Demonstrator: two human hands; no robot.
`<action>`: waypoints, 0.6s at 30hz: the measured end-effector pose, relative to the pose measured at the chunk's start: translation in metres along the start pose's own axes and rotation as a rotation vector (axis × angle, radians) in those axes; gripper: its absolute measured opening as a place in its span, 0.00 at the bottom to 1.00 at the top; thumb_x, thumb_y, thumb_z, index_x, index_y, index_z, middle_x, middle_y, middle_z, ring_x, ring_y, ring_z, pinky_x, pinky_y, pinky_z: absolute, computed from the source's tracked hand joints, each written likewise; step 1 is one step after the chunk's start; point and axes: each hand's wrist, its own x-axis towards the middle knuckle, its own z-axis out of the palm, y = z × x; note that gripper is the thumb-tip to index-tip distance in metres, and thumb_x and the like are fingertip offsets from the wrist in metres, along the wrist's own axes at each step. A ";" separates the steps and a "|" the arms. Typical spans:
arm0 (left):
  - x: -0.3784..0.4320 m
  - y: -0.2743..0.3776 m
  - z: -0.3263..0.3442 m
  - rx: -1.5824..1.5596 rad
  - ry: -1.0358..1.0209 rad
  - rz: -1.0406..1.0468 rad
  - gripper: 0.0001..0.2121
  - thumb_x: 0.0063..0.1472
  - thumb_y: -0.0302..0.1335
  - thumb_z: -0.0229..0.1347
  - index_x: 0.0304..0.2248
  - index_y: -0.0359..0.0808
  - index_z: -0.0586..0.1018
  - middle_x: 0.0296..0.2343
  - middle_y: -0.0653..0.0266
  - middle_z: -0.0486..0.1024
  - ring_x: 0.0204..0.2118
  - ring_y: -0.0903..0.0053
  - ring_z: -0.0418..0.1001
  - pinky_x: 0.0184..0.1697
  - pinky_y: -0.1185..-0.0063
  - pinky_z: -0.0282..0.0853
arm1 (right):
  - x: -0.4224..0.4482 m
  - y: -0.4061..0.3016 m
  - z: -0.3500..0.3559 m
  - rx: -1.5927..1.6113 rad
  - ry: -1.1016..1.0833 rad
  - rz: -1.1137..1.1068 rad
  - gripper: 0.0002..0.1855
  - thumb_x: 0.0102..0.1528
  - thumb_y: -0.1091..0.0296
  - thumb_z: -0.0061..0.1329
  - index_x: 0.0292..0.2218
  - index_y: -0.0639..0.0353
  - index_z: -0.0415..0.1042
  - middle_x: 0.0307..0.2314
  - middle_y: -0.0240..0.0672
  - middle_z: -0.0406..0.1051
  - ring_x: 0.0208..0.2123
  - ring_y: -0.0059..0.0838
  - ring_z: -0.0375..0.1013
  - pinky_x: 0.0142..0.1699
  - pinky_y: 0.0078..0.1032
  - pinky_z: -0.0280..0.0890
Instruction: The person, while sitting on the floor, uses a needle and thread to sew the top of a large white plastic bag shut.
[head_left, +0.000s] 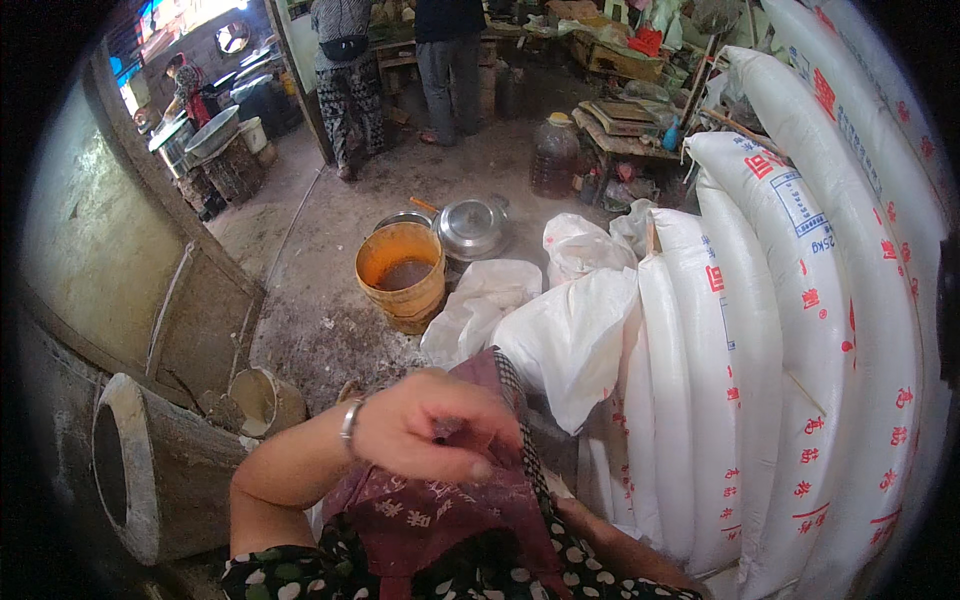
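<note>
My left hand (431, 427), with a silver bracelet (350, 426) at the wrist, is raised in front of the dark red apron (442, 517). Its fingers curl loosely, with a gap between thumb and fingers, and I see nothing held in it. My right forearm (619, 536) reaches down beside the apron, which hides that hand. Just ahead, crumpled white woven sacks (570, 319) slump on the floor against a row of full, printed white sacks (795, 300). Past my left hand stands an orange-yellow bucket (412, 306) with dark liquid inside.
A shiny metal basin or lid (471, 226) lies behind the bucket. At left are a large tilted drum-like vessel (187, 480) and a smaller bucket (281, 405). A big jug (555, 157) stands by a cluttered low table (630, 139). Several people stand farther back.
</note>
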 end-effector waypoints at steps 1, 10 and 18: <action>0.005 -0.013 0.001 0.074 -0.012 -0.061 0.14 0.49 0.27 0.58 0.34 0.28 0.75 0.26 0.57 0.73 0.23 0.75 0.70 0.27 0.79 0.64 | 0.000 0.001 0.001 0.004 0.000 -0.003 0.25 0.54 0.49 0.37 0.33 0.68 0.68 0.25 0.39 0.67 0.27 0.34 0.65 0.34 0.30 0.59; 0.017 -0.159 0.036 0.367 -0.143 -0.519 0.11 0.53 0.28 0.54 0.36 0.35 0.73 0.26 0.65 0.74 0.26 0.82 0.69 0.30 0.81 0.66 | -0.001 0.020 0.019 0.073 0.015 -0.072 0.25 0.54 0.49 0.37 0.32 0.68 0.68 0.24 0.39 0.67 0.26 0.34 0.65 0.34 0.31 0.59; 0.019 -0.217 0.073 0.089 -0.178 -0.521 0.11 0.52 0.30 0.53 0.34 0.32 0.73 0.26 0.61 0.73 0.28 0.78 0.70 0.33 0.80 0.66 | -0.023 -0.001 0.011 -0.008 0.232 -0.291 0.21 0.56 0.53 0.34 0.22 0.61 0.66 0.11 0.30 0.61 0.13 0.24 0.61 0.20 0.22 0.56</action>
